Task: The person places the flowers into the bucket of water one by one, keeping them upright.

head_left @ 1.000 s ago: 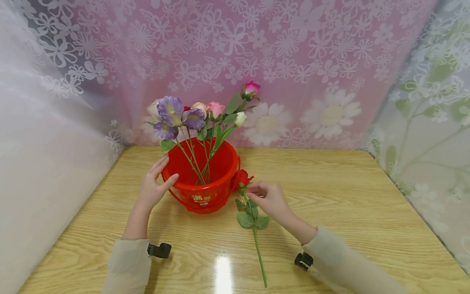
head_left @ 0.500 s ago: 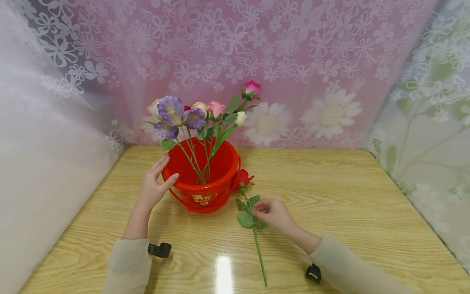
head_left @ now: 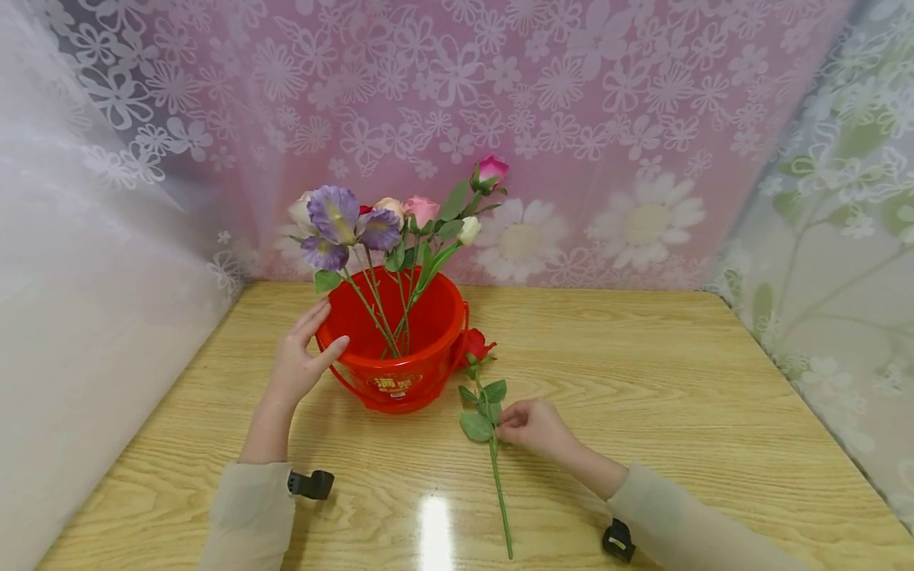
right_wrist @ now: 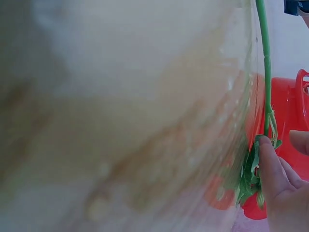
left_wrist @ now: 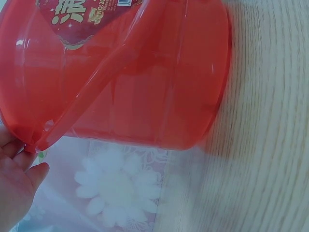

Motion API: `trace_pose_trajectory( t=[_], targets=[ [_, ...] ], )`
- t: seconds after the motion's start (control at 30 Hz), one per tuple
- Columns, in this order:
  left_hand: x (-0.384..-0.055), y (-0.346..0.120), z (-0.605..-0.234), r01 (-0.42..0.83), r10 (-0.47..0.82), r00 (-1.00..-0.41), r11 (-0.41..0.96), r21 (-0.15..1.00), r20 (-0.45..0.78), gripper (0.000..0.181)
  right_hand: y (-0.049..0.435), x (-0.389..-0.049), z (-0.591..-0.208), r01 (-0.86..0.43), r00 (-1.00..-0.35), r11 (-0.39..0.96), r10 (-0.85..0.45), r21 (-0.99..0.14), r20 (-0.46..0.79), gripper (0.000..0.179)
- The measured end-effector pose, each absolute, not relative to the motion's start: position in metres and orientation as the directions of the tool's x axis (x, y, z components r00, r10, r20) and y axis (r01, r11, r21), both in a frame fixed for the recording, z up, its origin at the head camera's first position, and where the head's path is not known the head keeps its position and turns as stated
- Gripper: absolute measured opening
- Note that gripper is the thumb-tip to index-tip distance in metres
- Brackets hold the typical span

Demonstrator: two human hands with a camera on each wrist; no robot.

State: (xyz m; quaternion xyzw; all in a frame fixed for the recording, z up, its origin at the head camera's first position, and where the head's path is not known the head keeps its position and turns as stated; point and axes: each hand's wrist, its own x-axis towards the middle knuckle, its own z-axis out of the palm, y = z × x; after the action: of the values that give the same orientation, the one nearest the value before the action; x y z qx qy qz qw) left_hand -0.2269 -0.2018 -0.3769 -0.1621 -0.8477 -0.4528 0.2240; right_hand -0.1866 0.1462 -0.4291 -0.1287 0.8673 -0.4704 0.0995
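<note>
A red plastic bucket (head_left: 394,385) with a gold-lettered label stands on the table, several artificial flowers (head_left: 339,226) leaning in it. My left hand (head_left: 298,357) rests on its left rim, fingers along the outside and thumb over the front edge. In the left wrist view those fingers (left_wrist: 12,154) are by the handle's joint. A red rose (head_left: 474,347) lies right of the bucket, its green stem (head_left: 500,492) towards me. Beside its leaves is my right hand (head_left: 539,432). In the right wrist view the index finger touches the stem by the leaves, with the thumb (right_wrist: 299,140) apart.
The wooden table (head_left: 628,357) reaches back to a pink flowered curtain (head_left: 557,143). Pale sheets hang at both sides. The bucket's handle (left_wrist: 96,79) hangs down its front.
My right hand has slid down along the rose from below the bloom to the lower leaves. The stem's lower end has shifted slightly left. My left hand and the bucket have stayed put.
</note>
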Motion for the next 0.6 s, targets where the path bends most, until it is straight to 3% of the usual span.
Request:
trace_pose_trajectory(
  t=[0.6],
  targets=[
    [-0.228,-0.202,-0.378,0.481,0.075,-0.843,0.548,0.684,0.533,0.061,0.146,-0.175,-0.429,0.045,-0.871,0.43,-0.425,-0.902,-0.246,0.015]
  ],
)
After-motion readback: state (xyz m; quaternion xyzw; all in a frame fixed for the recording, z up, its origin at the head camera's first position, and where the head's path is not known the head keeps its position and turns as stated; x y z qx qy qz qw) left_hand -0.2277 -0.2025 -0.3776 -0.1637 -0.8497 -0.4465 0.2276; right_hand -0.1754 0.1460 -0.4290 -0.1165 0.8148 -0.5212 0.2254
